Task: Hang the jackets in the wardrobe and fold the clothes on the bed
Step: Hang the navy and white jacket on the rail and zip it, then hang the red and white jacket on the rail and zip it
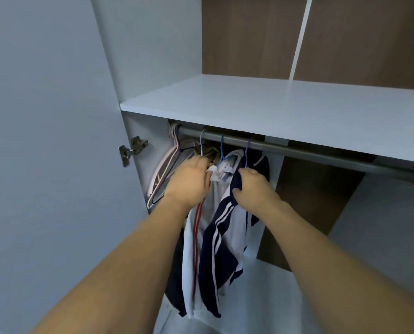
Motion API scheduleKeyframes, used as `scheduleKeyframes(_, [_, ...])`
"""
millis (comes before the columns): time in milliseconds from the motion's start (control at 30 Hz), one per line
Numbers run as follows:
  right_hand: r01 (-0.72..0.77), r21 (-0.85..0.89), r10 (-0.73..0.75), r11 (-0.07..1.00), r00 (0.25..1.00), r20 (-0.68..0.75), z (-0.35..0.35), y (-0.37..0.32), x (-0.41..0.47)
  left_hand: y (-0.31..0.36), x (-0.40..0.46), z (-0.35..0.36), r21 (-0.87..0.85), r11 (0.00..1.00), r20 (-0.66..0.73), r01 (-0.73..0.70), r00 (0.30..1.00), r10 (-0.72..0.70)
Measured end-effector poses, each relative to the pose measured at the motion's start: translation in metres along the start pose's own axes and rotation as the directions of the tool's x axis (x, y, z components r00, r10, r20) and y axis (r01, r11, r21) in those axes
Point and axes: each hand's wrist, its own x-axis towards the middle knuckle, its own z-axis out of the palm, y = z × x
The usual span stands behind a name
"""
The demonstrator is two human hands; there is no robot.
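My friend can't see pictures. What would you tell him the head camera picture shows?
Two bare hands reach into an open wardrobe: the left hand holds a white jacket, the right hand grips a navy-and-white striped jacket. Both hang from a metal rail under a white shelf, with spare hangers at the left.

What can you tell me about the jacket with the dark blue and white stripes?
The navy and white jacket looks like soft sports fabric: white panels, dark navy sections, and white stripes running down a sleeve. It hangs on a purple hanger hooked over the grey rail inside the wardrobe, draping straight down. The right hand grips its navy shoulder. On its left side it presses against another white garment with red stripes.
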Motion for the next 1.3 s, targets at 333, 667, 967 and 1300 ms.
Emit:
scheduleKeyframes(333, [0.304,0.064,-0.308,0.950,0.949,0.064,0.051,-0.085,-0.044,-0.065,-0.140,-0.063,0.089,0.954,-0.160,0.287,0.949,-0.271])
scheduleKeyframes(667, [0.571,0.161,-0.593,0.805,0.782,0.193,0.111,-0.224,-0.167,-0.084,-0.353,-0.140,0.221,0.829,-0.244,0.513,0.852,-0.463])
scheduleKeyframes(967, [0.675,0.353,-0.762,0.647,0.586,0.275,0.161,-0.343,-0.376,-0.059,-0.609,-0.238,0.278,0.662,-0.339,0.696,0.716,-0.610])
scheduleKeyframes(1300, [0.808,0.542,-0.954,0.232,0.082,0.287,0.188,-0.450,-0.611,0.063,-0.868,-0.318,0.166,0.180,-0.600,0.969,0.245,-0.761])
